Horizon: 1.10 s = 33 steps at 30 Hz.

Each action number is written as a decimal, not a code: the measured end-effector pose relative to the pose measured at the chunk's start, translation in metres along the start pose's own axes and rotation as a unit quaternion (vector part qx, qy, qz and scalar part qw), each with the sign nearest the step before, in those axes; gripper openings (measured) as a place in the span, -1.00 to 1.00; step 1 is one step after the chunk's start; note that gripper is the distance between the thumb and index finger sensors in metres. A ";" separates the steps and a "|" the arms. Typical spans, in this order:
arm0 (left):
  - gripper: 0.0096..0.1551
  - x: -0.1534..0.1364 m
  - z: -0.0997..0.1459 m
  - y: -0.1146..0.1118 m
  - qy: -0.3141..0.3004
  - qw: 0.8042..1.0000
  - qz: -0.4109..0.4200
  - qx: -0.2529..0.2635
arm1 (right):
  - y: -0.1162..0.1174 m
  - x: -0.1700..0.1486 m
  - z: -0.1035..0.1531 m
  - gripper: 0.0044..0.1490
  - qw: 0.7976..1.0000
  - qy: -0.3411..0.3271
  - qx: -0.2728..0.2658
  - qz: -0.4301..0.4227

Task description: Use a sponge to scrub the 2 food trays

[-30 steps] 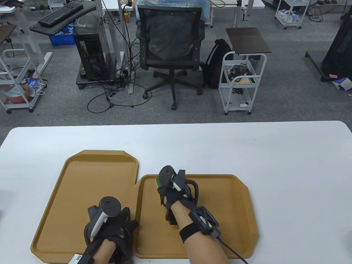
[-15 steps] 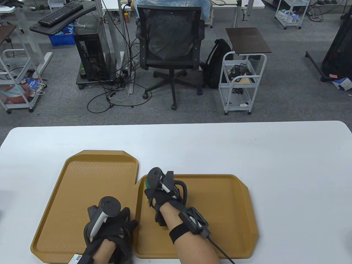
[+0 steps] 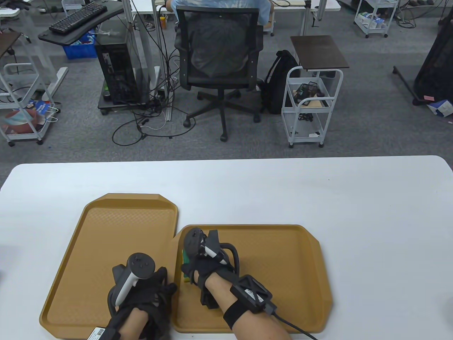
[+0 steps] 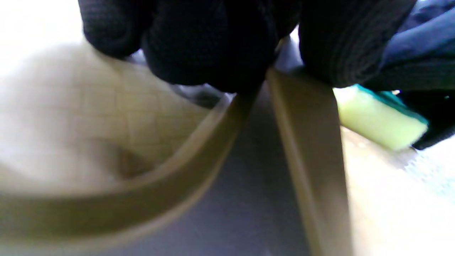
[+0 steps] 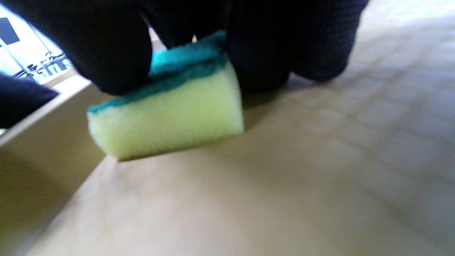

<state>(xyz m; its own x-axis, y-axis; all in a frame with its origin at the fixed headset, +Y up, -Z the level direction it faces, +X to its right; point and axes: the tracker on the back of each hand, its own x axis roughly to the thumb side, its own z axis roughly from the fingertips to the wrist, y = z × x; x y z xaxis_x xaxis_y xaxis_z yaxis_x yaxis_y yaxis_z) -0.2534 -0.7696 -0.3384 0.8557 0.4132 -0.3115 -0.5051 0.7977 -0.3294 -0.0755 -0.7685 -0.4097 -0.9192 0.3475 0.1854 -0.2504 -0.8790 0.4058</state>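
Observation:
Two tan food trays lie side by side near the table's front edge, the left tray (image 3: 106, 241) and the right tray (image 3: 286, 262). My right hand (image 3: 188, 265) grips a yellow sponge with a green top (image 3: 184, 275) and presses it flat on the right tray's floor, close to its left rim. In the right wrist view the sponge (image 5: 167, 117) sits under my fingers (image 5: 113, 49) on the tray floor (image 5: 284, 177). My left hand (image 3: 159, 292) rests where the trays meet. Its fingertips (image 4: 213, 49) bear on the left tray's rim (image 4: 149, 195) and the right tray's rim (image 4: 305, 135).
The white table (image 3: 318, 191) stretches far and right of the trays. Beyond its far edge stand an office chair (image 3: 219, 71) with a person seated behind it, a white cart (image 3: 311, 102) and a computer tower (image 3: 116, 71).
My right hand has slid the sponge from the right tray's far left corner toward me along its left rim. The left hand has stayed put.

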 end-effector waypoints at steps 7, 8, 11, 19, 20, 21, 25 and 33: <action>-0.16 0.000 0.000 0.000 0.000 1.000 0.001 0.000 | 0.016 0.005 0.036 -0.06 0.999 -0.024 0.034 -0.003; -0.15 0.000 0.000 0.000 0.000 1.000 0.000 0.000 | 0.018 0.006 0.041 -0.05 0.999 -0.026 0.037 -0.002; -0.16 0.000 0.000 0.000 0.000 1.000 0.000 0.001 | 0.023 0.010 0.053 -0.03 0.998 -0.031 0.048 0.002; -0.15 0.000 0.000 -0.001 0.000 1.000 -0.004 0.001 | 0.036 0.022 0.076 0.07 0.995 -0.057 0.060 0.054; -0.15 0.000 0.000 -0.001 0.000 1.000 -0.004 0.001 | 0.037 0.023 0.077 0.08 0.994 -0.061 0.059 0.067; -0.15 0.000 0.000 -0.001 0.000 1.000 -0.004 0.001 | 0.037 0.023 0.079 0.08 0.993 -0.063 0.057 0.077; -0.15 0.000 0.000 -0.001 0.000 1.000 -0.004 0.001 | 0.035 0.017 0.081 0.06 0.993 -0.067 0.060 0.083; -0.15 0.000 0.000 -0.001 0.000 1.000 -0.004 0.001 | 0.022 -0.027 0.097 0.01 0.994 -0.043 0.063 0.081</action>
<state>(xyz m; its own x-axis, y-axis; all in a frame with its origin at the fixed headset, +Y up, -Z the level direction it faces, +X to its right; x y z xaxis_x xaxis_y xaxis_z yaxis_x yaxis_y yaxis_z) -0.2530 -0.7704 -0.3383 0.8602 0.4061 -0.3084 -0.4972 0.8022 -0.3304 -0.0269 -0.7654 -0.3190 -0.9133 0.2365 0.3315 -0.0565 -0.8798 0.4720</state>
